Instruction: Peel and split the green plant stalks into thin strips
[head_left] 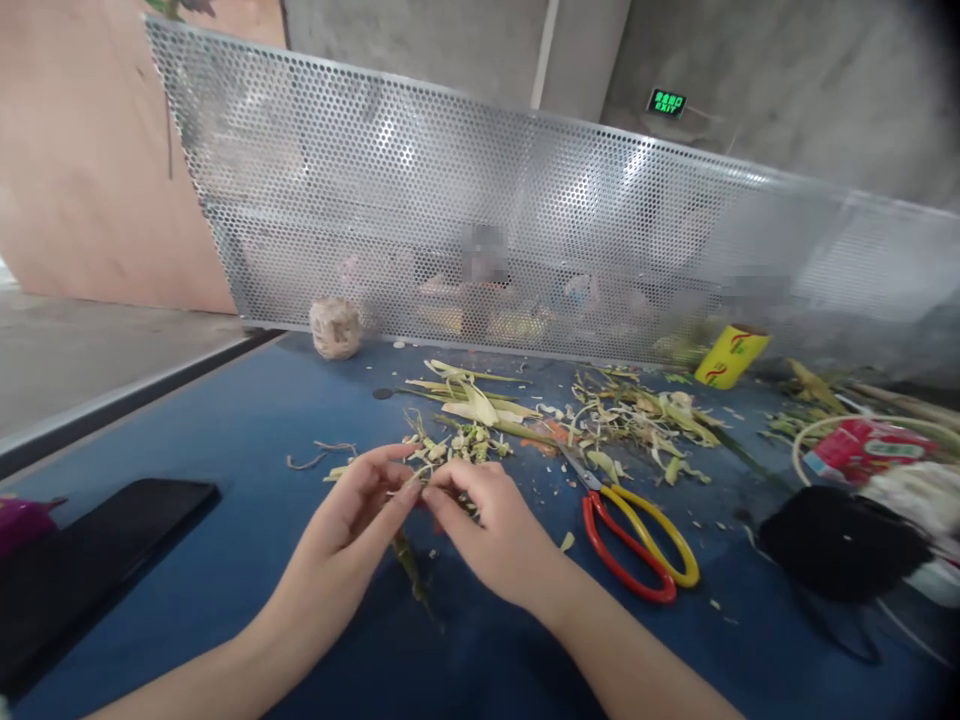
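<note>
Over the blue table (pixel 247 420), my left hand (pixel 360 520) and my right hand (pixel 491 525) meet with their fingertips almost touching. Both are closed in a pinch on a plant sprig (pixel 431 470) with small pale green buds. A darker piece of stem (pixel 411 575) shows below the left fingers. Right behind the fingers lie long pale green leaf strips (pixel 476 400). To the right of my right hand rest scissors (pixel 637 540) with one red and one yellow handle, their blades slightly apart. Part of the sprig is hidden by my fingers.
A perforated metal screen (pixel 420 200) closes the back. Before it stand a ball of twine (pixel 335 328) and a yellow roll (pixel 731 357). Plant scraps (pixel 645 410) litter the middle right. A black phone (pixel 112 560) lies left, a black pouch-like object (pixel 844 545) right, beside a red packet (pixel 870 450).
</note>
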